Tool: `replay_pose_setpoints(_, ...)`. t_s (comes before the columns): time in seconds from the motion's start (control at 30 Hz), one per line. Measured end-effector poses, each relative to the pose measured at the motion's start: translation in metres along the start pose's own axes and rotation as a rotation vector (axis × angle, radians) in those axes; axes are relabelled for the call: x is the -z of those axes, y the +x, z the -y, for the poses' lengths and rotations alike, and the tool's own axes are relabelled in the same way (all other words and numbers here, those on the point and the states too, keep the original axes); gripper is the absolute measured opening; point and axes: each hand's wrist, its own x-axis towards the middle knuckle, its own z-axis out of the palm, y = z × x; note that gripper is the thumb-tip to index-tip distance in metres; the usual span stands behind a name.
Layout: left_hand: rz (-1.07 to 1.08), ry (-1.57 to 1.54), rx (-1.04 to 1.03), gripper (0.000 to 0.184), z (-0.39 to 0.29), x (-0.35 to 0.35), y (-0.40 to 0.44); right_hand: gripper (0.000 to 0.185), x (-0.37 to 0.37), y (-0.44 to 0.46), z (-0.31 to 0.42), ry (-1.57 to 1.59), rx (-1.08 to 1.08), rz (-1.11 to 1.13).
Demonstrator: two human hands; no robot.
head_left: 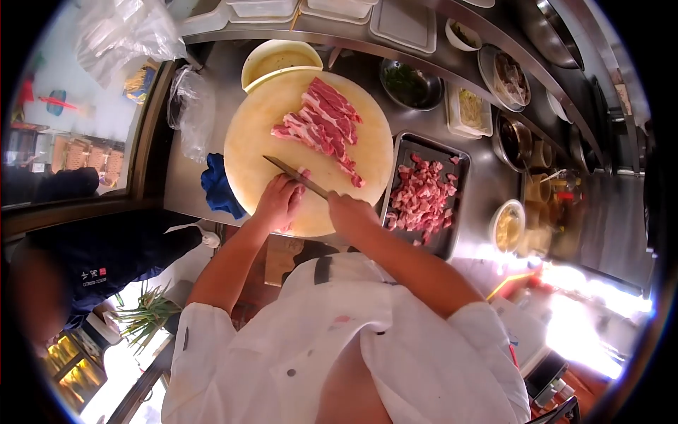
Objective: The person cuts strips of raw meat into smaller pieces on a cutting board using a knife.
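Note:
On the round cutting board (254,141) lie strips of raw meat (321,124), red with pale fat, toward the far side. My right hand (351,214) is closed round the handle of a knife (296,177), its blade pointing to the upper left. Close to the blade, my left hand (279,201) presses with bent fingers on a piece of meat (304,173) near the board's front edge. Most of that piece is hidden under the fingers. Right of the board, a dark metal tray (443,244) contains many small chunks of cut meat (424,194).
A cream bowl (281,60) touches the board's far edge. A blue cloth (221,187) lies left of the board. Behind are a metal bowl of greens (409,85) and a white container (467,116). A person in dark clothing (106,258) stands at the left.

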Motion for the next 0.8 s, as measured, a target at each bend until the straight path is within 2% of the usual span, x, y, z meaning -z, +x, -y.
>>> replay_pose_setpoints(0.1,-0.001,-0.023,-0.009,0.022,0.003,0.000,0.002,0.020,-0.027,0.055,0.010,0.043,0.085,-0.164)
replay_pose_setpoints(0.17,0.010,-0.083,0.012,0.022,-0.003,0.003,-0.002,0.019,-0.014,0.066,0.006,0.049,0.094,-0.126)
replay_pose_setpoints(0.33,-0.080,-0.111,0.047,0.024,-0.004,0.001,-0.017,0.022,-0.013,0.041,-0.030,-0.022,0.022,-0.228)
replay_pose_setpoints(0.53,-0.071,-0.051,0.033,0.026,-0.006,0.004,-0.014,0.023,0.016,-0.031,-0.012,-0.039,-0.087,0.028)
replay_pose_setpoints(0.63,-0.048,-0.027,0.037,0.025,-0.007,0.006,-0.012,0.023,0.016,-0.048,-0.009,-0.031,-0.042,0.032)
replay_pose_setpoints(0.7,-0.021,-0.008,0.042,0.024,-0.008,0.006,-0.009,0.015,0.017,-0.049,-0.007,-0.075,-0.029,0.026)
replay_pose_setpoints(0.8,0.019,0.018,0.045,0.024,-0.009,0.008,-0.005,0.014,0.015,-0.048,-0.008,-0.065,-0.040,0.001)
